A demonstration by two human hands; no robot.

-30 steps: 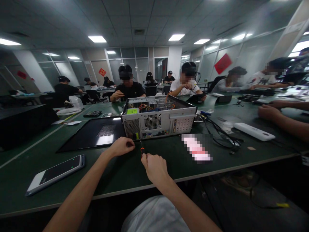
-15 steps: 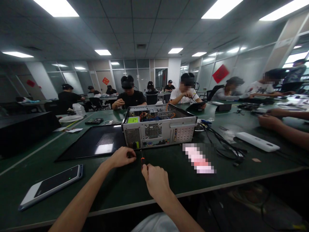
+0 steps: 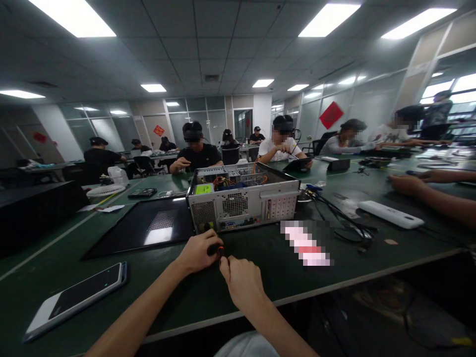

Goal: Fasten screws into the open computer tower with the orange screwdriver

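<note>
My right hand (image 3: 243, 281) is closed round the handle of a screwdriver (image 3: 221, 252) with orange and black on it. Its tip is hidden beside my left hand. Fingers curled, my left hand (image 3: 197, 252) holds a small black object (image 3: 213, 249) right against the screwdriver; its kind is unclear. Just beyond both hands stands an open computer case (image 3: 256, 206), its rear panel with vents, ports and slot covers facing me. Wires and a bright green label (image 3: 204, 189) show inside it.
A black side panel (image 3: 122, 233) lies left of the case, a white phone-like device (image 3: 80, 297) nearer me. To the right are black cables (image 3: 345, 218), a white power strip (image 3: 390, 214) and a blurred pink item (image 3: 305, 243). A co-worker's hands (image 3: 409, 184) are at far right.
My left hand has come nearer me and right, up to the screwdriver, with the black object now between its fingers. My right hand keeps its hold; the view has shifted slightly.
</note>
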